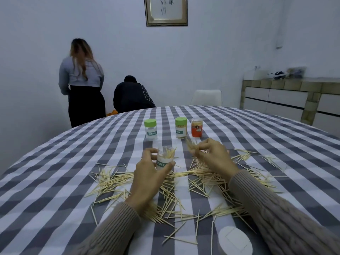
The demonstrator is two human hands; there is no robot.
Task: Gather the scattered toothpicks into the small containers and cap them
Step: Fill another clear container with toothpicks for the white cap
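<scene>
Here my left grip [150,172] holds the uncapped clear plastic toothpick container [164,159], my right grip [211,155] seemingly pinching a bundle of thin wooden toothpicks [191,145].

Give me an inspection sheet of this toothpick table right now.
Surface: round table, checked cloth.
Job's things: loose toothpicks scattered; open container part filled; two green-capped containers; red container.
Clutter: white lid near the front edge.
Grippers: left hand grips the open container; right hand pinches a bundle of toothpicks.
Cables: nothing seen.
Surroundings: two people with backs turned, chair, sideboard, framed picture.
</scene>
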